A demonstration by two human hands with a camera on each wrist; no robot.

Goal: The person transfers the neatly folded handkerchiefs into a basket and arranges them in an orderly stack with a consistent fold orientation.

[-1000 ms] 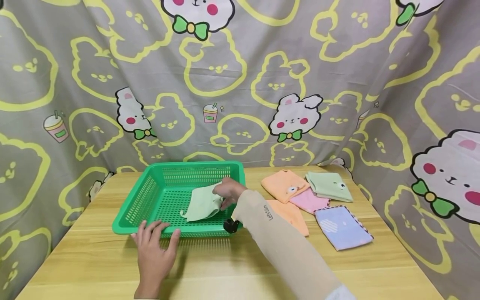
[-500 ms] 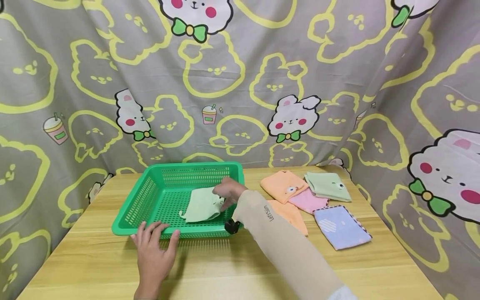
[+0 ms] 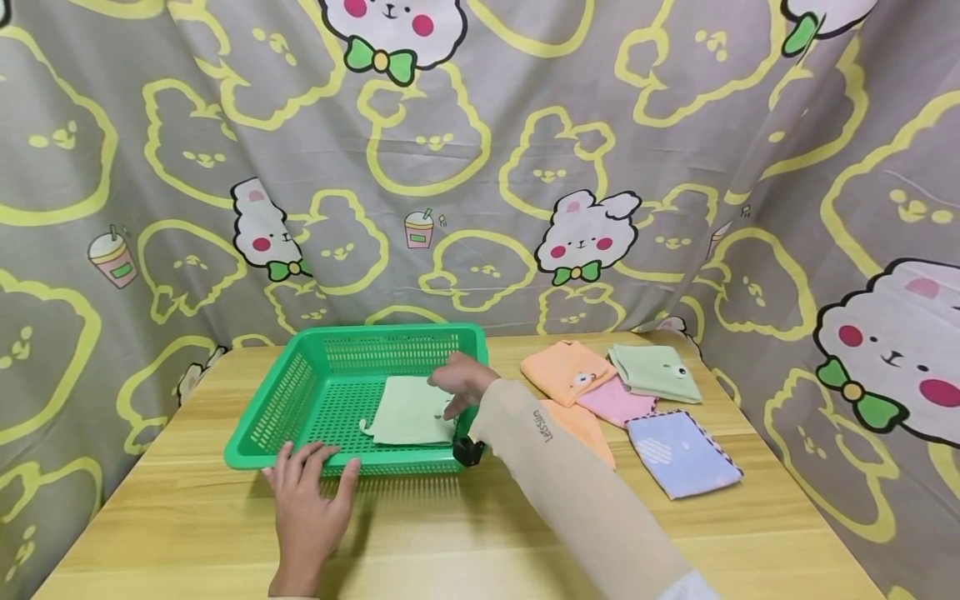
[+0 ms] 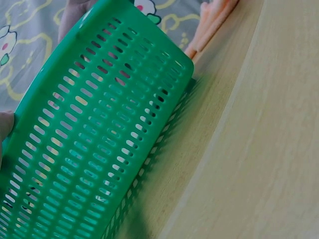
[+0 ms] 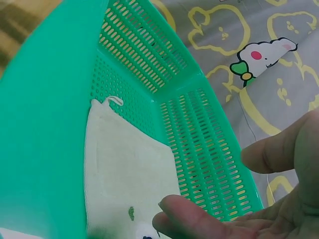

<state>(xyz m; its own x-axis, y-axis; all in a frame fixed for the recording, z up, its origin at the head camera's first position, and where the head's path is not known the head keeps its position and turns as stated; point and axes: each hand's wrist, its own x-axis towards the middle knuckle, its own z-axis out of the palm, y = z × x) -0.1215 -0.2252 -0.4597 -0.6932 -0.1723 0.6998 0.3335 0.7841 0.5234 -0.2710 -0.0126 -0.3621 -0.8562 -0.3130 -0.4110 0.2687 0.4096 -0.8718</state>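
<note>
A pale green folded towel (image 3: 412, 410) with a small hanging loop lies flat in the right part of a green plastic basket (image 3: 397, 328). Above the towel's right edge is my right hand (image 3: 463, 377). In the right wrist view its thumb and fingers stand apart with nothing pinched between them, and one fingertip is over the towel (image 5: 129, 169); whether it touches cannot be told. My left hand (image 3: 309, 500) rests at the basket's front rim, fingers spread. Only a fingertip (image 4: 5, 124) of it shows in the left wrist view, against the basket wall (image 4: 99, 129).
Right of the basket, several folded towels lie on the wooden table (image 3: 420, 542): orange (image 3: 566, 371), pink (image 3: 618, 402), green (image 3: 652, 372), blue (image 3: 682, 454), and another orange one (image 3: 581, 425) partly behind my right sleeve. A patterned grey curtain (image 3: 480, 175) encloses the table's back and sides.
The towel's near right corner has come down and it now lies flatter. My right hand has let go of it and lifted slightly. The left hand has stayed in place.
</note>
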